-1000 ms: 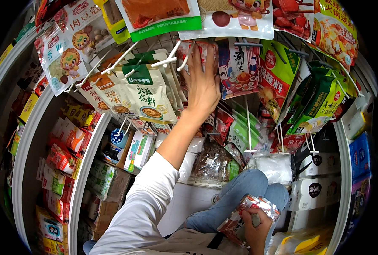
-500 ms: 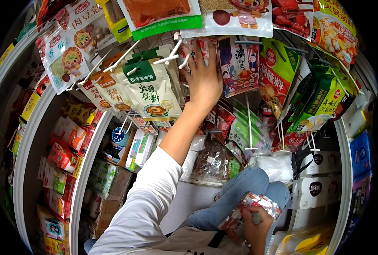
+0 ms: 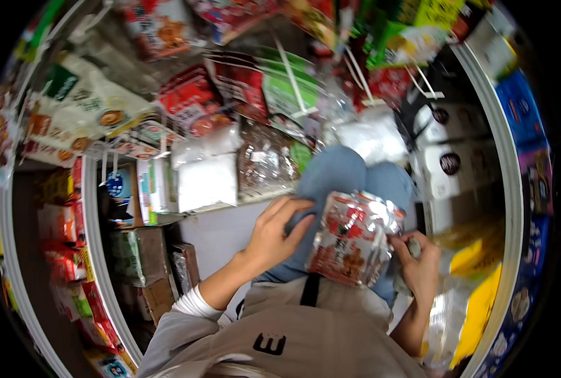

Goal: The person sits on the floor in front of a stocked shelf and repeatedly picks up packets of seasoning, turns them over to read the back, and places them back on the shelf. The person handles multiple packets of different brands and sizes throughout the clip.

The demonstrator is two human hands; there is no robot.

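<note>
Over my lap lies a red and silver foil packet [image 3: 349,242], its shiny edge fanned as if more than one sheet is there. My right hand [image 3: 419,261] pinches its right edge between thumb and fingers. A small grey-green thing [image 3: 414,247] also shows in that hand; its kind is unclear. Left of the packet, my left hand [image 3: 279,230] holds nothing, thumb apart from the fingers, near my knee. Motion blurs the picture somewhat.
Hanging seasoning pouches [image 3: 189,97] and white hooks [image 3: 286,69] line the rack ahead. A shelf of packets [image 3: 66,258] stands left. White wrapped packs [image 3: 444,160] and a yellow-and-clear bag [image 3: 475,315] are at right, beside a grey shelf edge [image 3: 510,208].
My left hand has come down from the hanging pouches to beside the packet. The packet has been raised and turned flatter in my right hand. The view has swung downward.
</note>
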